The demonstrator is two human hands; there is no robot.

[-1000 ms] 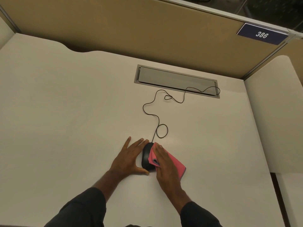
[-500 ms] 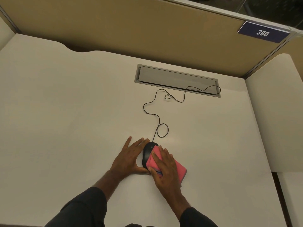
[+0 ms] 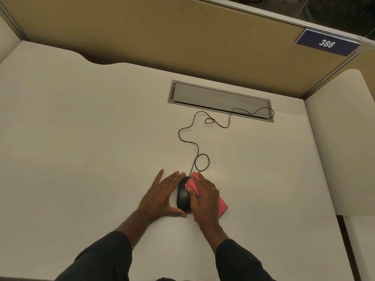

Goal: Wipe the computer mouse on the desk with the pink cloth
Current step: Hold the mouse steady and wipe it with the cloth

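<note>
A black wired computer mouse [image 3: 183,196] lies on the white desk [image 3: 81,149], near its front middle. My left hand [image 3: 160,196] rests flat against the mouse's left side, thumb at its near end, steadying it. My right hand [image 3: 205,197] presses a folded pink cloth [image 3: 222,205] onto the mouse's right half; the cloth's far tip pokes out past my fingers and its near end trails onto the desk. The right side of the mouse is hidden under cloth and hand.
The mouse cable [image 3: 194,145] loops across the desk to a grey cable hatch [image 3: 219,99] at the back. Tan partition walls [image 3: 162,33] enclose the desk, with a blue "386" plate [image 3: 326,43] at upper right. A second white desk [image 3: 349,138] adjoins on the right.
My right hand with the cloth slid toward me over the mouse, then back away toward its front end. The left hand and the mouse stayed put.
</note>
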